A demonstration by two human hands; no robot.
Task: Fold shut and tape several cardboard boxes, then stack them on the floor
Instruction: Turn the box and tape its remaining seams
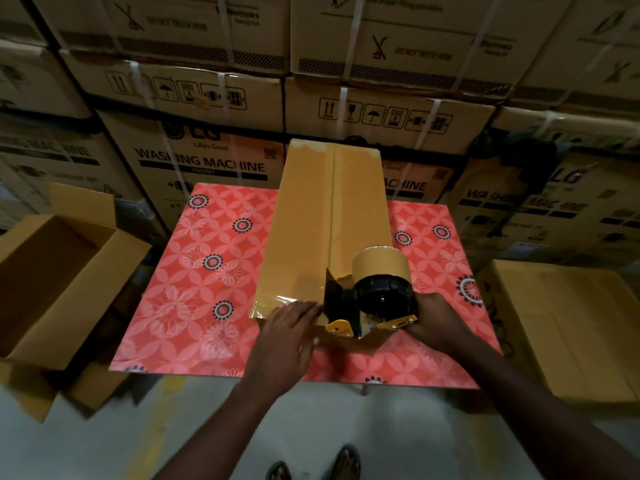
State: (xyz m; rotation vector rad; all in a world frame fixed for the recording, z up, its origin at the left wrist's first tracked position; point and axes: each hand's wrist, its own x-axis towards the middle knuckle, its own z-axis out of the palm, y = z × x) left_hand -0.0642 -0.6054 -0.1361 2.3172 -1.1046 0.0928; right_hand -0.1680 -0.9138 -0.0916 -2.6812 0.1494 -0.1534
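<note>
Taping the long brown cardboard box [329, 216]: right hand [434, 320] grips the black tape dispenser [381, 296], left hand [294, 327] presses flat-fingered. Next, probably tear the glossy tape [273, 301]

Centre: box on table [304, 237] is showing plain mustard-tan cardboard, w/ glossy sheen at near end. Table cover [194, 271] is presenting coral-red w/ pale petal lattice, white flower outlines and blk-and-white rosettes (scattered, not in rows). Tape dispenser [381, 303] is showing blk body, yellow fittings; tape roll [379, 266] is reading tan. Open box [52, 265] at left is showing same tan. Stacked cartons [207, 161] behind are showing duller brown w/ blk print, white straps [221, 84]. Floor [104, 445] is reading pale grey.
</note>
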